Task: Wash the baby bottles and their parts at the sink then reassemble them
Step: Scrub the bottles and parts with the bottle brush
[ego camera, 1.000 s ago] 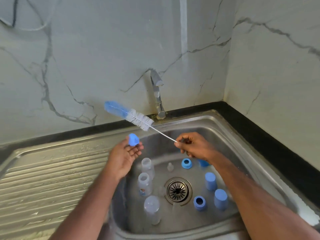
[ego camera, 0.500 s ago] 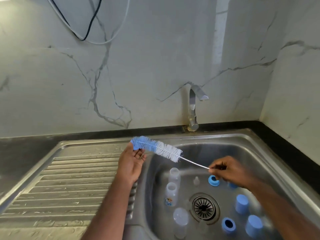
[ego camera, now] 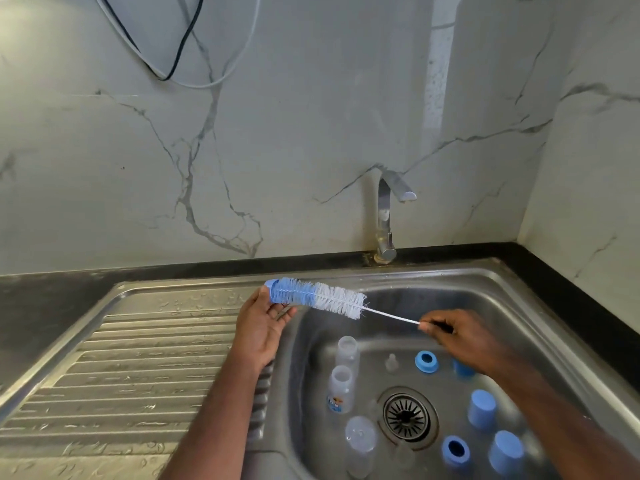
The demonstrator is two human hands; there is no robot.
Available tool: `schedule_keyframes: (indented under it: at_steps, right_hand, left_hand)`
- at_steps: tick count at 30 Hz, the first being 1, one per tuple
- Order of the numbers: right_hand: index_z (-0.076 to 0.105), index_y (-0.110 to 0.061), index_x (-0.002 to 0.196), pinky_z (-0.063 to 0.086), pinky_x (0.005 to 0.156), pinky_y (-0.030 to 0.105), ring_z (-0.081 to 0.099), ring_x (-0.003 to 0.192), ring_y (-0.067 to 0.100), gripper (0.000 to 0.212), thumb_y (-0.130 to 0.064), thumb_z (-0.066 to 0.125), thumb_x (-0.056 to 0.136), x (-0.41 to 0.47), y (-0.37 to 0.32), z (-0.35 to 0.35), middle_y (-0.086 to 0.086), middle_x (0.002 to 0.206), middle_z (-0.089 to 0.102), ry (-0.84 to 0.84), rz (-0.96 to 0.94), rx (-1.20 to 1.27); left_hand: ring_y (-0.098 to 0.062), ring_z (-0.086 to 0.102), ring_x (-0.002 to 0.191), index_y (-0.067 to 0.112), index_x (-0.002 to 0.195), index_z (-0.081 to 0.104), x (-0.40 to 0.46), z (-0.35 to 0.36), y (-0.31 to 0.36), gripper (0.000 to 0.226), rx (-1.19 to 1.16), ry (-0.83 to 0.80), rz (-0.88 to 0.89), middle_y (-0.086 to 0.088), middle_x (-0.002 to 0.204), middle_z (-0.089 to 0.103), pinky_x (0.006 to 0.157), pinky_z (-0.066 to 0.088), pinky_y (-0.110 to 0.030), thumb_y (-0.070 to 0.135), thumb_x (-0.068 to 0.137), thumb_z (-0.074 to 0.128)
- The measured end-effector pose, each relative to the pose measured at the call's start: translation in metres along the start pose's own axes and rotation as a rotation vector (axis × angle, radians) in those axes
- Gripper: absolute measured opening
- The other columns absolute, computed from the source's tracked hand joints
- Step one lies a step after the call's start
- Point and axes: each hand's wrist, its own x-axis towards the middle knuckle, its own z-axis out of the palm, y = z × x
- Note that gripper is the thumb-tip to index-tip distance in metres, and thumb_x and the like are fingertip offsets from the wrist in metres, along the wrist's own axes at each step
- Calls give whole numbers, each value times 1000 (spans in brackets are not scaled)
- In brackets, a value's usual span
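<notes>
- Nearest me, three clear bottles [ego camera: 341, 388] and the blue caps [ego camera: 481, 408] and rings [ego camera: 426, 362] lie in the sink [ego camera: 519, 306], unwashed by my judgement.
- My right hand [ego camera: 460, 337] pinches the brush [ego camera: 318, 296] by its wire handle.
- My left hand [ego camera: 261, 323] curls its fingers [ego camera: 284, 311] round a small blue cap [ego camera: 270, 289]; a second ago the brush hung above it, now the bristles push into it, so scrubbing has begun.
- Beyond, the tap [ego camera: 386, 216] runs no water.

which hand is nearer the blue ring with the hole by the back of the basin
Right. The right hand hovers just above and right of the blue ring, pinching the brush's wire handle. The left hand is well off to its left, over the sink's edge, at the brush's blue tip.
</notes>
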Motion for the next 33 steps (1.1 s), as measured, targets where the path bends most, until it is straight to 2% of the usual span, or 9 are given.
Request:
schedule_keyframes:
  at_steps: [4,7,10,13,19,23,26,29,33]
  right_hand:
    - [62,-36,79,53,70,35,59,66,2,31,-50,44,100,-2,2,-4,-16,70,64,42,25,-158]
    - [61,-31,75,52,68,38,57,62,5,47,-62,34,98,-3,0,-1,-19,68,61,-74,-33,-151]
    - [57,-37,84,52,64,37,57,61,7,32,-66,48,92,-4,-3,0,-10,69,62,-128,-111,-66]
    - [57,-37,81,56,61,36,58,63,9,24,-46,79,80,-4,-8,-3,-8,69,61,-11,-120,-58]
    - [62,-43,88,51,71,27,58,74,2,12,-49,56,97,-5,-21,-11,-13,78,64,143,-56,-244]
    - [55,-28,70,42,59,29,50,56,6,49,-63,34,98,-6,-24,-9,-11,56,53,16,-106,-234]
    - [53,-29,73,47,56,33,51,54,8,41,-67,54,90,-6,-17,-2,-9,59,55,-28,-139,-85]
    - [57,-32,77,54,60,38,54,59,10,25,-47,74,86,-5,-19,1,-6,64,58,47,-101,-81]
    - [68,-35,88,52,62,31,55,66,5,29,-57,50,93,-1,-21,-7,-16,73,61,319,-184,-310]
  left_hand:
    - [-24,70,90,9,102,64,0,1,1,17,51,3,22,-10,93,74,89,55,-43,19,104,50]
    - [-18,72,80,11,98,63,0,2,1,17,58,-2,54,-5,85,76,90,55,-42,18,104,49]
    - [-19,71,85,10,101,64,2,1,3,17,37,10,60,-7,92,73,89,58,-40,18,104,49]
    - [-21,67,91,9,100,63,4,-2,4,17,18,37,75,-8,94,70,92,57,-38,16,105,49]
    - [-21,66,95,11,96,64,2,2,3,17,54,38,86,-8,95,69,96,53,-41,17,104,50]
    - [-25,66,113,10,107,65,1,0,3,19,-68,-50,57,-10,112,71,101,51,-43,23,100,54]
    - [-25,66,116,10,109,65,2,-2,3,28,-143,-99,48,-11,113,72,105,48,-44,29,89,61]
    - [-27,66,117,8,109,65,2,-4,4,31,-114,-53,62,-11,112,72,109,46,-46,28,85,64]
    - [-20,71,104,11,94,67,0,-1,3,14,-38,2,106,-3,97,75,107,48,-46,23,86,65]
